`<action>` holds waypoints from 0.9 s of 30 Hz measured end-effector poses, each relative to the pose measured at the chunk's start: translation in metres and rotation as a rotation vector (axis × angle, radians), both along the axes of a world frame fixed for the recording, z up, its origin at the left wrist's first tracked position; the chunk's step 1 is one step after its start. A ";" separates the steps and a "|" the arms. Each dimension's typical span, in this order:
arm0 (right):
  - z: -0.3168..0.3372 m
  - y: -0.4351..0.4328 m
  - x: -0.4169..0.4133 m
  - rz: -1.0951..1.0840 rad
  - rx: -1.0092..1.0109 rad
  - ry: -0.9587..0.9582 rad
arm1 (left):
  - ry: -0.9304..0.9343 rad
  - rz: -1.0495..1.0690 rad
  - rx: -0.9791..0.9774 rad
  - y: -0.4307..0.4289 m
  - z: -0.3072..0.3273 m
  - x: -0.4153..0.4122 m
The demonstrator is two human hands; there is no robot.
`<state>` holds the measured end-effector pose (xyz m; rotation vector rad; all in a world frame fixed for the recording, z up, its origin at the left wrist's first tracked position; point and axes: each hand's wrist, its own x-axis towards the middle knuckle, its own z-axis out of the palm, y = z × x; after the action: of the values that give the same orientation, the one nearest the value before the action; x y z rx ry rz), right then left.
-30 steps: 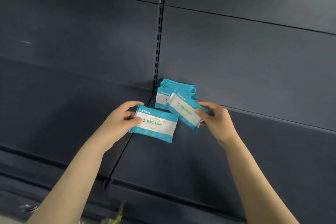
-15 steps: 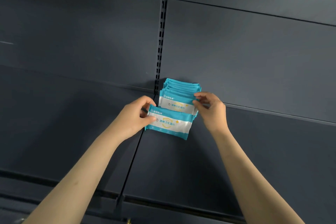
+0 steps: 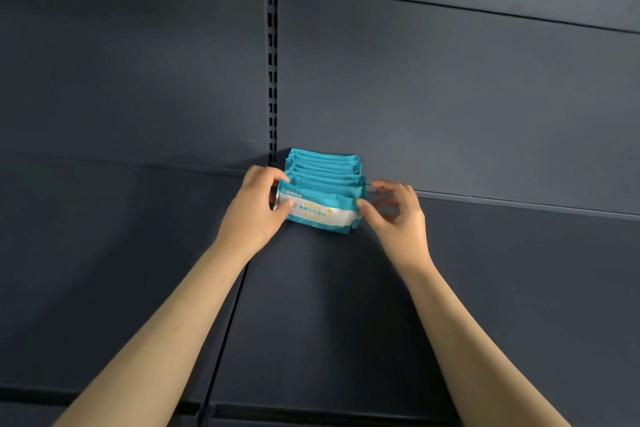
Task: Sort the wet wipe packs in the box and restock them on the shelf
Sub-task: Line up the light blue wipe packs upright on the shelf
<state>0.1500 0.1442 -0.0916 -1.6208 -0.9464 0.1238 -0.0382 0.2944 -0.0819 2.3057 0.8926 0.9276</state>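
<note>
A row of several teal and white wet wipe packs [image 3: 325, 170] stands upright on the dark shelf [image 3: 485, 270], against the back panel beside the slotted upright. The front pack [image 3: 320, 211] stands at the near end of the row. My left hand [image 3: 254, 208] grips the front pack's left end between thumb and fingers. My right hand [image 3: 394, 211] is at the row's right end, its thumb tip touching the front pack's right edge and its fingers loosely curled and blurred. The box is out of view.
A slotted metal upright [image 3: 272, 80] runs down the dark back panel [image 3: 450, 97] just left of the packs. The shelf stretches bare to the left and right of the row. A seam between shelf sections [image 3: 225, 333] runs toward me.
My left hand has pushed its pack back against the row, where it now stands as the front pack. My right hand has let go of its pack and moved to the row's right end.
</note>
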 end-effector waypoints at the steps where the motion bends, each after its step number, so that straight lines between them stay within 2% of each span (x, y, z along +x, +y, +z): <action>1: -0.003 -0.004 -0.001 0.008 -0.025 0.017 | -0.004 0.007 0.012 0.000 -0.003 0.000; 7: -0.006 -0.011 -0.012 0.070 -0.031 0.026 | -0.057 0.003 -0.014 -0.003 -0.012 -0.001; 10: -0.010 -0.005 -0.016 0.086 -0.100 0.003 | -0.084 -0.027 -0.030 -0.003 -0.012 -0.002; 21: -0.011 0.005 -0.013 -0.002 -0.108 0.100 | -0.034 -0.071 0.032 0.004 -0.015 0.001; 27: -0.010 0.003 -0.016 0.018 -0.144 0.016 | 0.005 -0.106 0.019 0.008 -0.019 0.000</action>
<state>0.1337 0.1472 -0.1019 -1.7414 -0.9585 0.2212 -0.0378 0.3029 -0.1010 2.3480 0.7586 0.8887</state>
